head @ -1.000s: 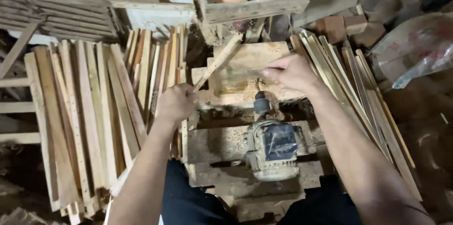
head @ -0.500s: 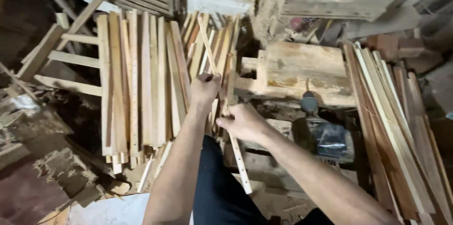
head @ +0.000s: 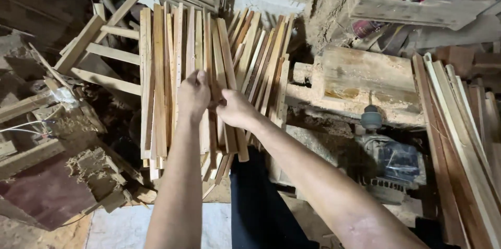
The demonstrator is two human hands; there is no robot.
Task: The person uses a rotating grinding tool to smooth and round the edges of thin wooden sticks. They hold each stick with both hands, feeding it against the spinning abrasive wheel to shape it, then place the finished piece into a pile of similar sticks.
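Note:
A leaning stack of thin wooden slats (head: 162,71) fills the upper middle of the head view. My left hand (head: 193,95) rests closed on the slats near the stack's middle. My right hand (head: 236,109) is beside it, gripping one narrow wooden slat (head: 228,61) that lies tilted across the pile, its lower end reaching past my wrist. The two hands almost touch. Both forearms reach up from the bottom of the view.
A wooden block bench (head: 365,84) with sawdust stands to the right, with a grey electric motor (head: 391,163) under it. More long slats (head: 459,134) lean at the far right. A wooden frame (head: 99,45) and rubble lie on the left. A crate (head: 412,3) sits top right.
The view has swung left from the bench to the slat stack. My right hand carried a slat from the bench over to the pile and now lays it beside my left hand.

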